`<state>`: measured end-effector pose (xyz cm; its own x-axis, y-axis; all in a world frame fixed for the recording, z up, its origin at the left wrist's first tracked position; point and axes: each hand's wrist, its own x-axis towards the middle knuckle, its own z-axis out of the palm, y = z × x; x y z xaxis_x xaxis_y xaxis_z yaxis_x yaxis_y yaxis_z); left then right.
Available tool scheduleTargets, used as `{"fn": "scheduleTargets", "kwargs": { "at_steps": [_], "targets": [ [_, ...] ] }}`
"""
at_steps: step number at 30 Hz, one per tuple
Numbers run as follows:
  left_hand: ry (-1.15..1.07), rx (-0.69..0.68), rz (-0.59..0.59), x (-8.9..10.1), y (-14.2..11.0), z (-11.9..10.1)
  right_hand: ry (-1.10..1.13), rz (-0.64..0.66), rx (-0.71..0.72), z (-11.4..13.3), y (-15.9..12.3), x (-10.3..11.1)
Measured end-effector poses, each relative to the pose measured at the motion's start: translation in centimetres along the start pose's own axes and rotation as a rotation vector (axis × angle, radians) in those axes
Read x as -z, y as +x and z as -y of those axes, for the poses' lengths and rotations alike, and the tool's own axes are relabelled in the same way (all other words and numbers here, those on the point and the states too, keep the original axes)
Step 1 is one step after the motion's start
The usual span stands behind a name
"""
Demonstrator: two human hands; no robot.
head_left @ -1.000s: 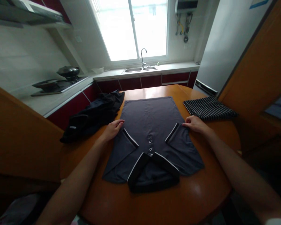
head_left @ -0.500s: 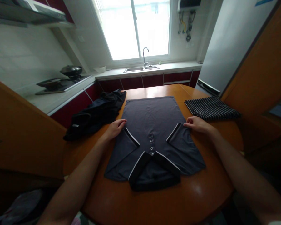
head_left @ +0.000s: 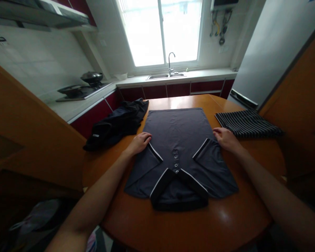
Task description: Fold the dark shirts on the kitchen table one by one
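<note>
Bunched fingers [head_left: 147, 136], could not tell if pinching, at mid-frame edges of dark-grey, black-collared fabric shirt [head_left: 175, 126]; eased right hand [head_left: 226, 139] slightly up-frame, leaving sleeves [head_left: 146, 166] folded inward.

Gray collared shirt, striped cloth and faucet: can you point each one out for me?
Gray collared shirt [head_left: 179, 141]: head view, on its body, just beyond the buttons.
Striped cloth [head_left: 249, 124]: head view, middle of its upper face.
Faucet [head_left: 169, 64]: head view, on its upright neck.
</note>
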<state>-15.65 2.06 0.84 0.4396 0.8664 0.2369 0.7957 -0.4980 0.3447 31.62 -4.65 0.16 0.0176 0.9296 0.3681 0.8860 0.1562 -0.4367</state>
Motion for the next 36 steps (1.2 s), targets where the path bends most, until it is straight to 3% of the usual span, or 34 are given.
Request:
{"fn": "scheduleTargets", "kwargs": {
  "at_steps": [4,7,11,17,20,24,27,31,34,36],
  "targets": [
    [0.219,0.114,0.099,-1.5,-0.6,-1.4,0.035,0.095,0.247,2.9,-1.0,-1.8],
    [0.269,0.204,0.153,-2.4,-0.8,-1.9,-0.059,0.269,0.279,4.7,-2.0,-3.1],
    [0.249,0.212,0.183,-2.5,-0.8,-1.8,-0.178,0.425,0.282,5.4,-2.6,-3.8],
    [0.219,0.224,0.209,-2.0,-0.9,-2.5,-0.188,0.446,0.272,5.3,-2.7,-3.7],
    [0.207,0.222,0.235,-1.2,-0.9,-2.5,-0.163,0.375,0.294,5.7,-2.8,-3.2],
    [0.128,0.142,0.275,2.0,-0.9,-3.0,-0.065,0.198,0.422,7.0,-2.6,-1.5],
    [0.001,-0.01,0.344,4.9,-1.4,-5.2,0.044,0.145,0.505,8.7,-3.1,0.1],
    [-0.078,-0.234,0.527,6.7,-4.6,-9.9,0.194,0.414,0.643,11.6,-6.4,1.5],
    [-0.077,-0.333,0.648,5.8,-8.7,-12.6,0.227,0.635,0.675,13.2,-10.4,1.8],
    [-0.065,-0.371,0.676,4.5,-11.6,-13.7,0.215,0.699,0.655,13.7,-12.9,1.9]
  ]
}}
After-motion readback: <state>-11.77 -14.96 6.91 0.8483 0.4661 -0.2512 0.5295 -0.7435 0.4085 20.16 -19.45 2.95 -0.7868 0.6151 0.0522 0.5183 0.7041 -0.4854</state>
